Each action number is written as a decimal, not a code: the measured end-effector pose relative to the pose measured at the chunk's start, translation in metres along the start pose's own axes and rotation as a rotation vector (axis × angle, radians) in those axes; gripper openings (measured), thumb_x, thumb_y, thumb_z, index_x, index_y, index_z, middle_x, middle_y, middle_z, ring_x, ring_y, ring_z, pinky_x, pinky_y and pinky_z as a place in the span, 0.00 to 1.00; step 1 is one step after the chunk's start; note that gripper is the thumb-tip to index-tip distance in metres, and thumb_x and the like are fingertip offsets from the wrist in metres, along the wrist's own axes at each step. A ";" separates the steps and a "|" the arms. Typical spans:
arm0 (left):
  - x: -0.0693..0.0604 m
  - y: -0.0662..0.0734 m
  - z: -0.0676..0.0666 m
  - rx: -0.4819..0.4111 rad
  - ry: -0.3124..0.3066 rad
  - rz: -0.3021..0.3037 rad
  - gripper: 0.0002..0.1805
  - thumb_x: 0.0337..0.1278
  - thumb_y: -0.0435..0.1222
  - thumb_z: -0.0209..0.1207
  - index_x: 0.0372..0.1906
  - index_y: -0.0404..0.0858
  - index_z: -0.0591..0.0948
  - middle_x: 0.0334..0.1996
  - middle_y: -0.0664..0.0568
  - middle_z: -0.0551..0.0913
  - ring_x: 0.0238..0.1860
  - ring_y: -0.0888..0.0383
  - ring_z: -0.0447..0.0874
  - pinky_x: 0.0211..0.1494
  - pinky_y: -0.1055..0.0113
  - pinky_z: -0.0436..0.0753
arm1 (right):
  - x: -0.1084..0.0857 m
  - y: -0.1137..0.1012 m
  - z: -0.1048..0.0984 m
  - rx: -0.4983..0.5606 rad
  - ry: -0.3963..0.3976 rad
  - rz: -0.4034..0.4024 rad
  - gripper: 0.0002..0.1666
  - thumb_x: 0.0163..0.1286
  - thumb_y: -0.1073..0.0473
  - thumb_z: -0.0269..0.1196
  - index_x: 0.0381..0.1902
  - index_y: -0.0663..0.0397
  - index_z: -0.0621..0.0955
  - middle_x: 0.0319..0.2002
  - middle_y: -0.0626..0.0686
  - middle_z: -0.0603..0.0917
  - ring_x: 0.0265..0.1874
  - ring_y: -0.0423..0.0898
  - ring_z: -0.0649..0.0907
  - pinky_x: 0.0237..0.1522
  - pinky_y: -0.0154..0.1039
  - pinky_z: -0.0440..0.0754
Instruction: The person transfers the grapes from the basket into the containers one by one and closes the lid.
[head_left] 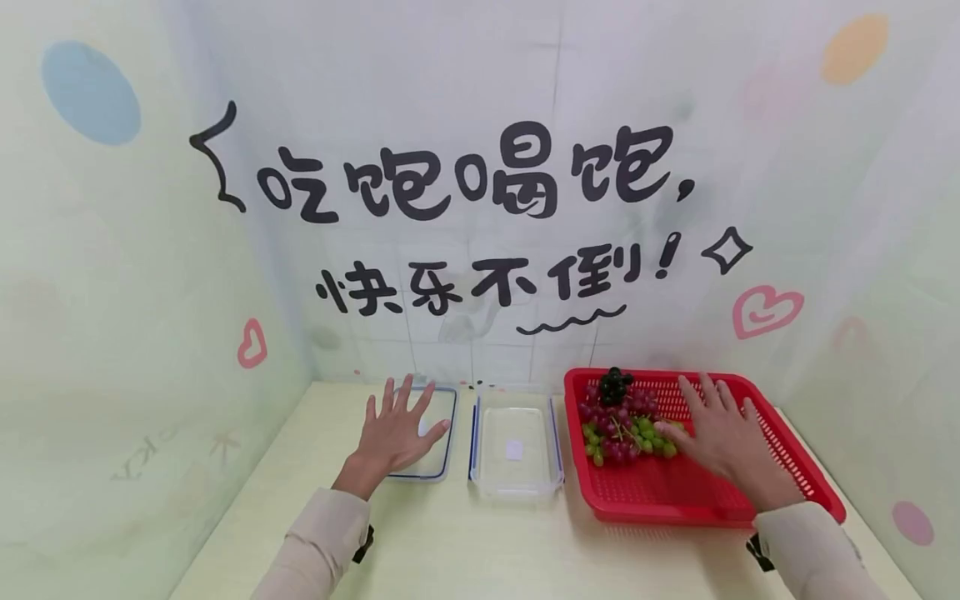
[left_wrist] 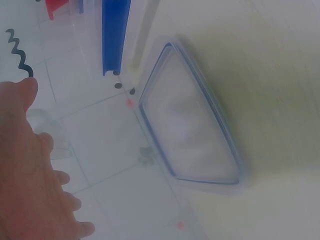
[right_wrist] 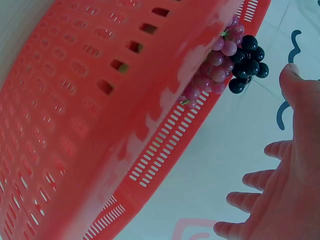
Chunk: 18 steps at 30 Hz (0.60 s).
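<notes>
My left hand [head_left: 395, 431] hovers with spread fingers above a clear lid with a blue seal [head_left: 447, 442], which lies flat on the table. The same lid [left_wrist: 192, 120] shows whole in the left wrist view, apart from the hand. Over the red basket [head_left: 637, 504] my right hand [head_left: 731, 442] is held, fingers spread and nothing in it. Inside the basket lie red grapes [head_left: 617, 417], green grapes [head_left: 648, 437] and a small black bunch [head_left: 615, 386]. In the right wrist view, the black grapes [right_wrist: 248, 64] stick up past the basket's rim.
Between the lid and the basket stands a clear plastic container [head_left: 516, 479] with blue clips and a small white label inside. A printed white wall covering [head_left: 480, 250] closes off the back and both sides of the pale table [head_left: 465, 550].
</notes>
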<state>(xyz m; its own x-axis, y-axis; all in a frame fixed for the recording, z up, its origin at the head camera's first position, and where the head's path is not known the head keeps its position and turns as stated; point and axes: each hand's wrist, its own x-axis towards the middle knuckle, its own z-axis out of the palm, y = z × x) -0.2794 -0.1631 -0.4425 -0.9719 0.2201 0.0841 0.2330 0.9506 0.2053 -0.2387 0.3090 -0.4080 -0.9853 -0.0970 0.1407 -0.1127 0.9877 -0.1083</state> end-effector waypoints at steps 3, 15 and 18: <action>-0.001 0.000 0.002 0.003 -0.009 -0.003 0.42 0.68 0.64 0.43 0.79 0.49 0.54 0.79 0.38 0.45 0.78 0.34 0.34 0.73 0.30 0.41 | -0.001 0.001 0.001 -0.002 -0.014 -0.002 0.61 0.64 0.24 0.55 0.76 0.65 0.57 0.73 0.76 0.51 0.69 0.79 0.54 0.65 0.78 0.48; -0.004 0.009 0.002 -0.008 0.000 0.018 0.43 0.67 0.65 0.41 0.80 0.48 0.52 0.79 0.38 0.42 0.78 0.33 0.33 0.74 0.30 0.41 | -0.011 0.005 -0.006 -0.015 -0.034 0.007 0.60 0.66 0.28 0.56 0.77 0.64 0.52 0.74 0.75 0.50 0.70 0.76 0.54 0.67 0.76 0.46; -0.007 0.012 0.002 -0.009 0.009 0.033 0.44 0.67 0.65 0.41 0.80 0.47 0.52 0.79 0.37 0.42 0.78 0.33 0.34 0.74 0.30 0.42 | -0.013 0.003 -0.007 0.002 -0.036 0.019 0.62 0.64 0.26 0.56 0.78 0.63 0.51 0.74 0.74 0.50 0.70 0.76 0.53 0.66 0.77 0.47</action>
<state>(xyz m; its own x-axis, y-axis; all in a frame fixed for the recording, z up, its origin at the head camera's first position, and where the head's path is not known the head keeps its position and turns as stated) -0.2698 -0.1529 -0.4427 -0.9634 0.2491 0.0995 0.2651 0.9408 0.2113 -0.2249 0.3139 -0.4031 -0.9912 -0.0825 0.1033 -0.0941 0.9891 -0.1131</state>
